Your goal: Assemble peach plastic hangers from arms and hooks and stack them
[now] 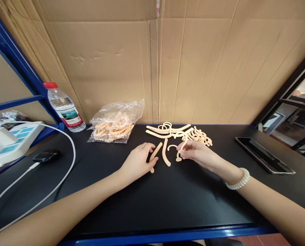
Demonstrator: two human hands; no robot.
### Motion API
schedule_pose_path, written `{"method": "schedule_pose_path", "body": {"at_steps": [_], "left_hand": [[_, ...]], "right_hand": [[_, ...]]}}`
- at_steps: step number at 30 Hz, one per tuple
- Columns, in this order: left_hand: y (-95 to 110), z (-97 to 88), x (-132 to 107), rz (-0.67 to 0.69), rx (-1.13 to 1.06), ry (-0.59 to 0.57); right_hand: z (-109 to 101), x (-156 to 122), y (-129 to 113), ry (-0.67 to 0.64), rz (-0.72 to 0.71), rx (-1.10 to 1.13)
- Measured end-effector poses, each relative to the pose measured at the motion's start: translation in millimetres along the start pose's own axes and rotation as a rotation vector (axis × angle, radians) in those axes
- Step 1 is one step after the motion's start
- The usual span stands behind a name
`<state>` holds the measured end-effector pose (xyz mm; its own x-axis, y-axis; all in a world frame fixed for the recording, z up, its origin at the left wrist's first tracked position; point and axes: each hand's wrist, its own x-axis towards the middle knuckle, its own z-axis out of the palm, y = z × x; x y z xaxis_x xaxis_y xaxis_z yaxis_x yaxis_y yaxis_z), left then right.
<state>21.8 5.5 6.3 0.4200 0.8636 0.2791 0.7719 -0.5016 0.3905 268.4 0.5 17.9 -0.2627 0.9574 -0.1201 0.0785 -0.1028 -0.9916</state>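
My left hand (137,161) has its thumb and fingers closed round a peach-coloured plastic hanger arm (157,150), whose two ends stick out. Between the hands a second, loose hanger arm (165,153) lies on the black table. In my right hand (200,155) a hanger hook (178,158) is pinched at its base, with the curve rising over the fingers. Just left of those fingertips is another curved hook piece (171,146). Behind the hands lie what look like joined hangers (155,131), beside a pile of small hook pieces (203,137).
A clear plastic bag (114,124) of peach parts lies at the back left, near a water bottle (65,107). A power strip (22,140), black device (46,155) and white cable (74,153) occupy the left. To the right rests a phone or tablet (265,155). Cardboard (103,61) stands behind.
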Motion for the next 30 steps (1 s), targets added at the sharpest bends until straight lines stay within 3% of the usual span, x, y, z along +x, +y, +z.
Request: {"method": "schedule_pose_path", "body": {"at_steps": [9, 14, 19, 23, 26, 30], "left_hand": [[-6, -14.5, 2, -0.107, -0.024, -0.092], [-5, -22.5, 8, -0.148, -0.153, -0.133], [7, -23.2, 8, -0.167, -0.397, -0.17], [20, -18.0, 1, -0.207, -0.861, -0.195], [27, -13.3, -4, -0.255, -1.13, -0.13], [31, -11.3, -7, -0.242, -1.216, 0.015]], "right_hand": [[6, -1, 4, -0.038, -0.01, 0.062], [5, -2, 0, -0.019, -0.016, 0.092], [4, -1, 1, -0.034, -0.074, 0.125], [6, -1, 2, -0.059, -0.093, 0.168], [9, -3, 0, -0.087, -0.116, 0.202], [13, -8, -4, -0.107, -0.122, 0.221]]}}
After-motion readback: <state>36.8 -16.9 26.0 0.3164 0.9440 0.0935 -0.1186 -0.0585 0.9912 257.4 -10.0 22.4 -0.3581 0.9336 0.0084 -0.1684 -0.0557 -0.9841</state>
